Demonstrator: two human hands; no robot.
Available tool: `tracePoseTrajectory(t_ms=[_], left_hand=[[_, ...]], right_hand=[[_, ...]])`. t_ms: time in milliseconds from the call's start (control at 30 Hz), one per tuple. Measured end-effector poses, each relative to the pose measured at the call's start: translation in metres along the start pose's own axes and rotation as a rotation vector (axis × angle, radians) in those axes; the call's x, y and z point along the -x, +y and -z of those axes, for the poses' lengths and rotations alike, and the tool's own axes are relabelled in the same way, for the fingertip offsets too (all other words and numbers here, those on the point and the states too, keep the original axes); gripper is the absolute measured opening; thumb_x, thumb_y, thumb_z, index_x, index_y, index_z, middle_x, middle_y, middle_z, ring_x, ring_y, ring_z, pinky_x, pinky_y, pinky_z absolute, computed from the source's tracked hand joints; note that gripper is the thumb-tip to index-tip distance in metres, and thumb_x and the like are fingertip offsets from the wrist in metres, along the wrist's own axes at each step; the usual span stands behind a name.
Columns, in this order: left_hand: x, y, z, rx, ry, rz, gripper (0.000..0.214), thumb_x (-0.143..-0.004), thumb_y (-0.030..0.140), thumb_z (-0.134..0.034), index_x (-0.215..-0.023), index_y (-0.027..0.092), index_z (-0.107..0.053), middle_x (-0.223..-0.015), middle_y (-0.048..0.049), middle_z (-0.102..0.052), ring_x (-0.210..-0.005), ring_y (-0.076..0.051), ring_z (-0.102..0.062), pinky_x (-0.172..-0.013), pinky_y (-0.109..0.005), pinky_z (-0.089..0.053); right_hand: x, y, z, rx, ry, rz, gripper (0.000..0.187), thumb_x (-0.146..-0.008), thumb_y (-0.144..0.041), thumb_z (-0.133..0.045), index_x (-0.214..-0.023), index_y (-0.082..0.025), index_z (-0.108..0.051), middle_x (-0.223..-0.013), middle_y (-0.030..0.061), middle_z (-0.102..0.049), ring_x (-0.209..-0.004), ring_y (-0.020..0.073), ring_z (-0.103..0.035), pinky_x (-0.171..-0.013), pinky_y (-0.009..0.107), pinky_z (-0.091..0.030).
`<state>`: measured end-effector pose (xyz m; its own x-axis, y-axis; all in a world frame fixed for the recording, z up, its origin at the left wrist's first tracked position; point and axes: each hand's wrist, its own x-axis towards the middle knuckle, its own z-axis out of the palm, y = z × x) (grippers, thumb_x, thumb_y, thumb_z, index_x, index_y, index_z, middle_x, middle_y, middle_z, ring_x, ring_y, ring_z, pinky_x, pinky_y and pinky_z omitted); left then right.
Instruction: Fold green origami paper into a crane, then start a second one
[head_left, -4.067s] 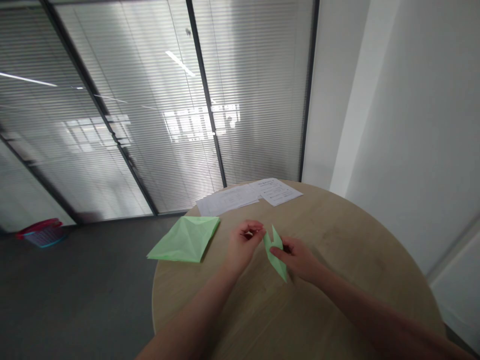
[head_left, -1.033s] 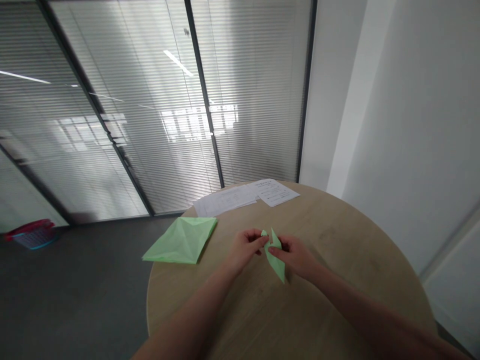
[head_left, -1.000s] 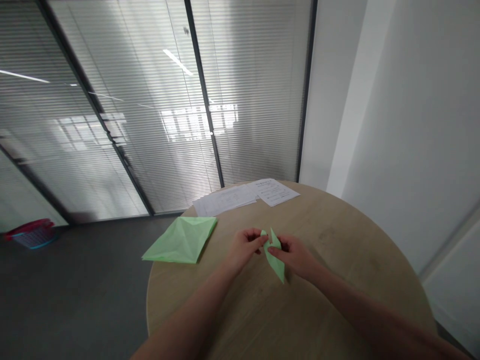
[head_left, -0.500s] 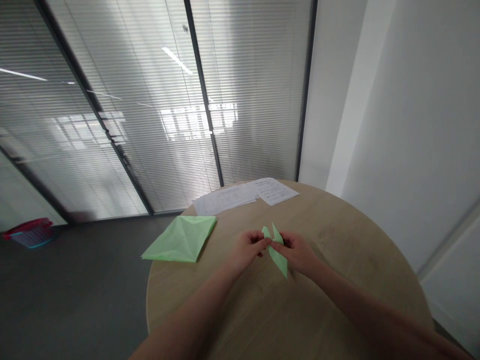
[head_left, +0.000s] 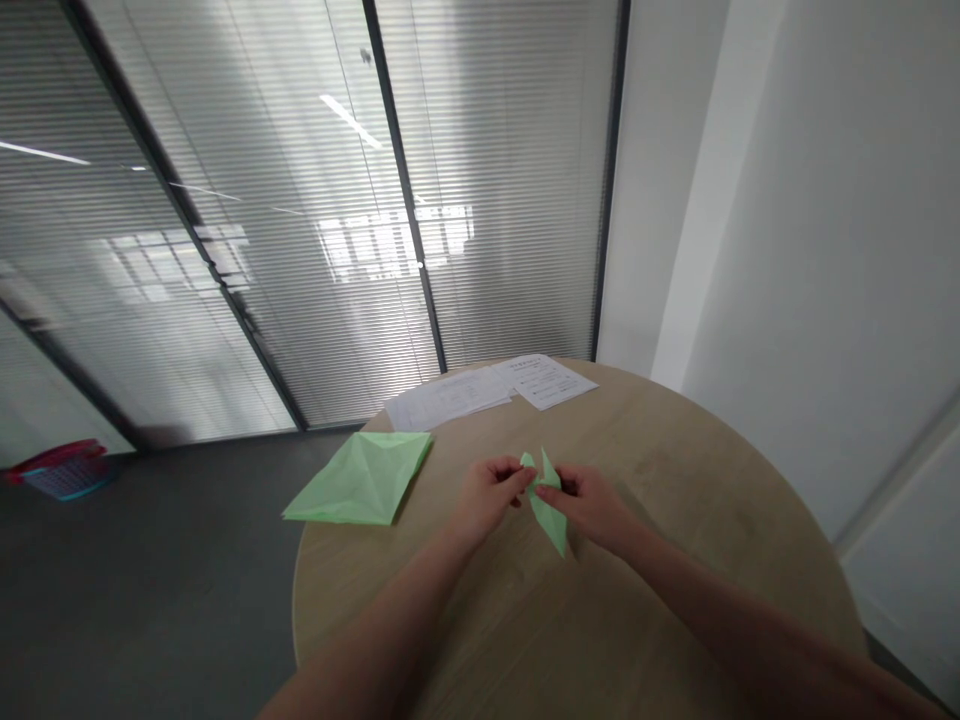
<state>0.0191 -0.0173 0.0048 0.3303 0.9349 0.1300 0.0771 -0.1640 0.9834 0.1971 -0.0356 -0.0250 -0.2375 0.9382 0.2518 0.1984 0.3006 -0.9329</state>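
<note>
A small piece of folded light green paper (head_left: 550,521) is held between my two hands above the round table. It has two pointed flaps at the top and a long point hanging down toward me. My left hand (head_left: 491,492) pinches its upper left flap between thumb and fingers. On the other side my right hand (head_left: 589,502) grips its right edge, the thumb lying across the front near the middle. The fingers behind the paper are partly hidden.
Creased green sheets (head_left: 364,480) lie at the table's left edge, one corner sticking out past it. White printed papers (head_left: 457,396) rest at the far edge of the wooden table (head_left: 675,470). A red and blue basket (head_left: 64,470) stands on the floor at left. Glass panels with blinds rise behind.
The folded paper has shifted slightly left and tilted a little. My left thumb has moved up onto the left flap; both hands keep their hold.
</note>
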Motion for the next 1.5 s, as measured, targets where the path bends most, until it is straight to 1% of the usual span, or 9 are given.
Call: tracePoseTrajectory(t_ms=[133,233,433,567,767,967,1167,1367,1500], left_hand=[[0.0,0.001,0.0,-0.004,0.021,0.009,0.028,-0.072,0.042,-0.071,-0.077,0.014,-0.071,-0.064,0.0005,-0.06,-0.057,-0.011,-0.05,-0.053,-0.024,-0.045],[0.0,-0.001,-0.001,-0.014,-0.006,0.022,0.03,-0.071,0.041,-0.072,-0.083,0.014,-0.072,-0.069,-0.0005,-0.062,-0.058,-0.011,-0.051,-0.052,-0.024,-0.045],[-0.002,-0.004,0.001,-0.032,0.032,0.028,0.025,-0.069,0.038,-0.072,-0.075,0.014,-0.07,-0.065,0.0007,-0.059,-0.057,-0.011,-0.051,-0.052,-0.024,-0.045],[-0.004,-0.004,0.006,-0.062,0.059,0.004,0.023,-0.071,0.038,-0.07,-0.077,0.015,-0.07,-0.067,0.0001,-0.061,-0.059,-0.012,-0.052,-0.053,-0.024,-0.045],[-0.004,-0.004,0.007,-0.104,0.028,-0.055,0.021,-0.073,0.037,-0.069,-0.077,0.015,-0.07,-0.067,-0.0003,-0.061,-0.06,-0.012,-0.053,-0.054,-0.024,-0.046],[-0.004,-0.005,0.007,-0.143,0.019,-0.087,0.022,-0.074,0.038,-0.069,-0.075,0.016,-0.068,-0.068,-0.0007,-0.061,-0.06,-0.012,-0.053,-0.054,-0.024,-0.046],[-0.005,-0.004,0.01,-0.127,0.016,-0.073,0.022,-0.075,0.038,-0.069,-0.073,0.016,-0.068,-0.067,-0.0003,-0.061,-0.06,-0.012,-0.053,-0.055,-0.023,-0.046],[-0.005,-0.004,0.01,-0.039,0.041,-0.036,0.023,-0.073,0.039,-0.071,-0.075,0.016,-0.068,-0.07,-0.0004,-0.063,-0.063,-0.013,-0.056,-0.058,-0.025,-0.048],[-0.003,-0.001,0.01,-0.065,0.04,-0.055,0.024,-0.072,0.04,-0.072,-0.074,0.017,-0.069,-0.069,-0.0003,-0.063,-0.063,-0.013,-0.056,-0.059,-0.025,-0.047]], right_hand=[[-0.001,0.001,0.001,-0.031,0.019,0.012,0.02,-0.084,-0.04,-0.062,-0.081,-0.021,-0.068,-0.069,0.0017,-0.066,-0.062,0.0167,-0.058,-0.056,0.026,-0.042],[-0.002,0.003,0.003,-0.047,0.062,0.018,0.02,-0.084,-0.04,-0.063,-0.082,-0.021,-0.069,-0.074,0.0027,-0.069,-0.068,0.0186,-0.062,-0.059,0.027,-0.046],[-0.005,0.007,0.006,-0.097,0.128,0.051,0.018,-0.083,-0.04,-0.063,-0.091,-0.025,-0.07,-0.088,0.0044,-0.074,-0.078,0.0215,-0.068,-0.07,0.032,-0.052],[-0.008,0.011,0.012,-0.056,0.181,0.029,0.016,-0.08,-0.04,-0.066,-0.088,-0.026,-0.071,-0.085,0.005,-0.074,-0.077,0.022,-0.068,-0.072,0.035,-0.053],[-0.009,0.014,0.013,-0.052,0.139,0.051,0.013,-0.081,-0.039,-0.065,-0.084,-0.026,-0.068,-0.079,0.0038,-0.073,-0.076,0.0216,-0.068,-0.071,0.034,-0.053],[-0.008,0.011,0.012,-0.012,0.144,0.072,0.013,-0.079,-0.037,-0.066,-0.079,-0.024,-0.066,-0.078,0.0033,-0.07,-0.072,0.0195,-0.065,-0.068,0.031,-0.051],[-0.006,0.008,0.013,0.038,0.145,0.079,0.014,-0.082,-0.038,-0.063,-0.081,-0.024,-0.065,-0.075,0.0028,-0.069,-0.07,0.0178,-0.063,-0.066,0.029,-0.051],[-0.006,0.004,0.015,0.048,0.153,0.091,0.016,-0.084,-0.038,-0.061,-0.082,-0.022,-0.065,-0.079,0.0037,-0.07,-0.073,0.019,-0.065,-0.069,0.031,-0.052],[-0.005,0.003,0.014,0.081,0.168,0.099,0.016,-0.084,-0.038,-0.061,-0.084,-0.023,-0.065,-0.08,0.0041,-0.07,-0.073,0.019,-0.065,-0.069,0.031,-0.053]])
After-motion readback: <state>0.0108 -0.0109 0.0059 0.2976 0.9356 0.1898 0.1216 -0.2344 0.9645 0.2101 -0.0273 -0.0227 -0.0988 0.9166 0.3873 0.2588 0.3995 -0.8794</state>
